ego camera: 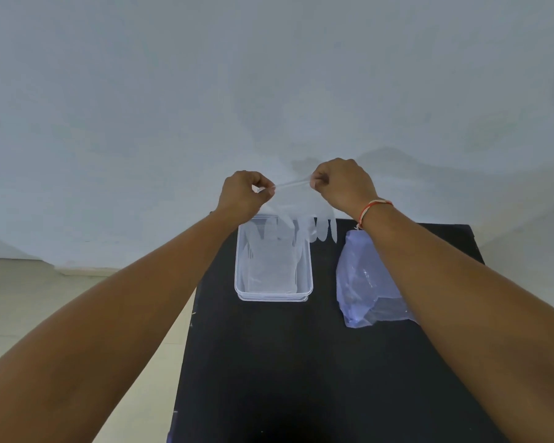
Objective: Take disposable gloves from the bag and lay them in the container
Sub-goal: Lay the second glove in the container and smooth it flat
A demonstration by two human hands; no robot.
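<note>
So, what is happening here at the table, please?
A person holds a clear disposable glove stretched by its cuff between the left hand and the right hand, above the far end of a clear plastic container. The glove's fingertips hang down over the container, which already holds some gloves. The bluish bag lies beside it on the black table, under the right forearm.

Black table (301, 362), pale wall (205, 91)
</note>
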